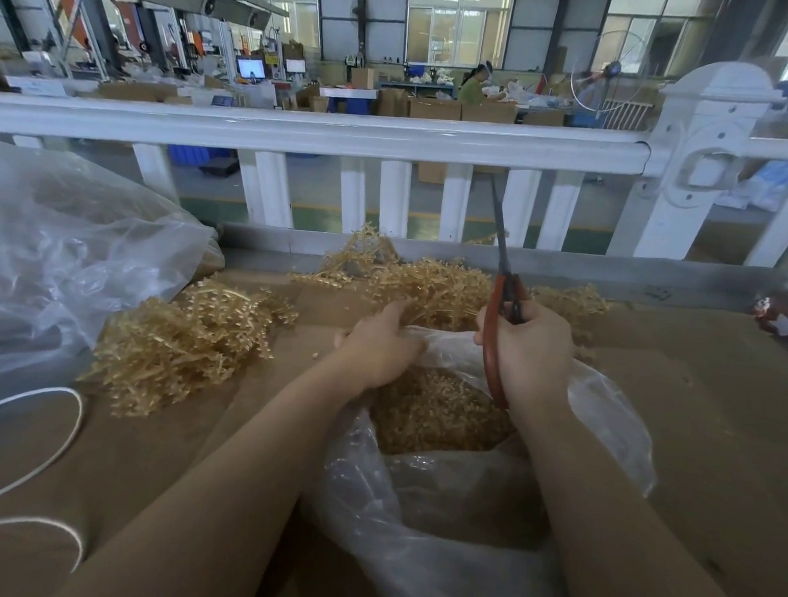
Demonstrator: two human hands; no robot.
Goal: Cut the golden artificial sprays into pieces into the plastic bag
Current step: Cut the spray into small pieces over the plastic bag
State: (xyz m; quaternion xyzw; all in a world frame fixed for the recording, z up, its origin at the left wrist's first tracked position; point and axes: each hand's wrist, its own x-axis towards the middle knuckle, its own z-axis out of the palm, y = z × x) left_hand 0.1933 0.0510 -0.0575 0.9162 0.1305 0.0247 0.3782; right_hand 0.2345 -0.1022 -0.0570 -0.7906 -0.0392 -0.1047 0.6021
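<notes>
Right hand (526,338): grip clenched round the red handles of the scissors (502,300), blades together, pointing up and away toward the white railing (310,131) at the far edge of the worktop (699,409).

Left hand (380,343): fingers curled into a golden artificial spray (430,286) at the far rim of the plastic bag (439,508).

Bag sits open at the near middle of the worktop; cut golden pieces (431,420) lie inside.

Second heap of sprays (181,345) lies left of the bag. Another clear bag (62,255) sits at the left edge.
</notes>
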